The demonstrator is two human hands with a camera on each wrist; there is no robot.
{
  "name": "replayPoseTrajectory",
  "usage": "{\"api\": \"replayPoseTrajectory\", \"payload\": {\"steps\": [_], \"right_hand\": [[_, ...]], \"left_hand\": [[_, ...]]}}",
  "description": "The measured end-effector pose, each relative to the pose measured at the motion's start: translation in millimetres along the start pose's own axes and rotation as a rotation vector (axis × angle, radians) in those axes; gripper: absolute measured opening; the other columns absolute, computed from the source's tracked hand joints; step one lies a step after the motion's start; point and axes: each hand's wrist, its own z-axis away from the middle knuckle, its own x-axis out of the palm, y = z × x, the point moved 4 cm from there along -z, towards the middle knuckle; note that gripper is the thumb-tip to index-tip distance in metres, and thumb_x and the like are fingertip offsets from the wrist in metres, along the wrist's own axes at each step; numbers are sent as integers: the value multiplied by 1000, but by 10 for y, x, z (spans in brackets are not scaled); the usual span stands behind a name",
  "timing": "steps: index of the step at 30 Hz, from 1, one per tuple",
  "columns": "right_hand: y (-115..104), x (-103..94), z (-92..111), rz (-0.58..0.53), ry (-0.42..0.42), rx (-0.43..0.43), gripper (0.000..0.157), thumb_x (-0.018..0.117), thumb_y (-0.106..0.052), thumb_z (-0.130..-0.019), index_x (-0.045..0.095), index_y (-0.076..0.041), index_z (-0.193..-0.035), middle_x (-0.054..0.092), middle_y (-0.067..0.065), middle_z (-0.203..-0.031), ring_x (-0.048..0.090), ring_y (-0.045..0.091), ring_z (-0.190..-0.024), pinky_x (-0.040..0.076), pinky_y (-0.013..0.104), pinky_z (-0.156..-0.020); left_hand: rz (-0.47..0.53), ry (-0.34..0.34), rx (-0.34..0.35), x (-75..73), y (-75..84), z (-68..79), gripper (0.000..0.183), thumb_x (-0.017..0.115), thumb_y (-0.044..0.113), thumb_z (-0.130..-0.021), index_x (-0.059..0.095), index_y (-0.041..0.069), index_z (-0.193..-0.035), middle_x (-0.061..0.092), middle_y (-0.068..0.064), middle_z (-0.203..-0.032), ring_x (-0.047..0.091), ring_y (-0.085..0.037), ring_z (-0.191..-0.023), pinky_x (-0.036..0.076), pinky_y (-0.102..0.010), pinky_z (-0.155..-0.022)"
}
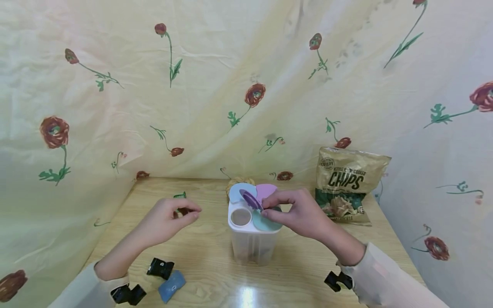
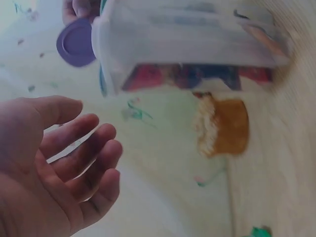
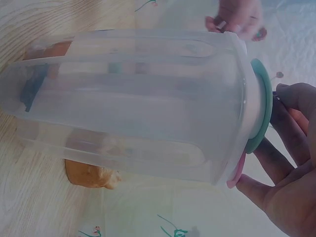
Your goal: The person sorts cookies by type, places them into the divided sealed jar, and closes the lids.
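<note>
A tall translucent container (image 1: 254, 248) stands upright on the table, its white top divided among round flip lids. My right hand (image 1: 298, 211) pinches the purple lid (image 1: 250, 199) between thumb and fingers, and that lid is raised beside a round uncovered opening (image 1: 241, 217). The light blue lid (image 1: 242, 192), pink lid (image 1: 266, 191) and mint green lid (image 1: 265, 221) lie flat. Red and blue packets (image 2: 212, 76) show through the container wall in the left wrist view. Left of the container, my left hand (image 1: 169, 220) hovers with relaxed, bent fingers and an empty palm.
A chips bag (image 1: 343, 186) stands at the back right. Near the left forearm lie a black packet (image 1: 160, 268) and a blue packet (image 1: 171, 285). Behind the container sits a brown object with a pale ruffled top (image 2: 229, 126). A small green item (image 1: 179, 195) is partly hidden behind my left hand.
</note>
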Motion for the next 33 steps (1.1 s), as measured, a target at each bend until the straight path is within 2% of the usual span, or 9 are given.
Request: {"api": "replayPoseTrajectory", "payload": {"steps": [2, 5, 8, 15, 20, 24, 28, 33], "right_hand": [[-2, 0, 0, -4, 1, -1, 13, 83, -10, -87, 82, -22, -94, 78, -10, -91, 73, 8, -90, 60, 33, -81], [1, 8, 0, -7, 3, -8, 13, 83, -10, -87, 82, -21, -94, 79, -9, -91, 73, 8, -89, 60, 33, -82], [5, 16, 1, -7, 4, -12, 12, 83, -10, -87, 82, -20, -94, 78, -10, -91, 73, 8, -90, 60, 33, -84], [2, 13, 4, -5, 9, -12, 12, 83, -10, -87, 82, -19, -95, 78, -11, -91, 73, 8, -91, 60, 33, -85], [-3, 7, 0, -8, 7, -6, 13, 82, -10, -87, 82, -20, -95, 78, -11, -91, 73, 8, -91, 59, 33, -85], [2, 8, -4, -10, 5, -4, 13, 82, -11, -87, 82, -21, -95, 79, -9, -91, 73, 8, -90, 59, 34, -85], [7, 8, -5, -3, 3, -4, 13, 82, -12, -87, 82, -22, -94, 79, -9, -91, 73, 8, -90, 60, 34, -83], [5, 9, -9, -2, -1, -2, 13, 82, -11, -87, 82, -21, -95, 78, -12, -91, 73, 8, -91, 59, 33, -85]], "left_hand": [[-8, -34, -19, -18, -158, 74, 19, 67, 27, -101, 76, 16, -114, 72, 7, -99, 64, -10, -88, 55, -28, -73], [-12, -78, -83, -8, -411, 204, 22, 67, 27, -101, 75, 13, -115, 72, 6, -100, 65, -11, -90, 56, -28, -73], [10, -105, -171, 56, -667, 335, 25, 69, 28, -99, 74, 11, -116, 73, 3, -104, 65, -14, -91, 55, -28, -72], [68, -97, -377, 193, -1161, 562, 38, 76, 25, -93, 70, 2, -122, 70, -12, -111, 65, -19, -91, 56, -33, -74], [39, -81, -508, 270, -1445, 676, 46, 81, 22, -88, 68, 0, -125, 68, -11, -110, 66, -22, -92, 57, -41, -76], [3, -64, -580, 324, -1613, 745, 49, 84, 26, -85, 68, -1, -123, 67, -9, -105, 64, -22, -93, 56, -41, -75], [-19, -42, -623, 375, -1692, 790, 52, 87, 29, -81, 68, -1, -119, 66, -7, -98, 61, -21, -90, 53, -36, -72], [-56, -38, -604, 430, -1743, 817, 51, 89, 26, -79, 68, -2, -117, 65, -5, -94, 60, -20, -87, 51, -35, -71]]}}
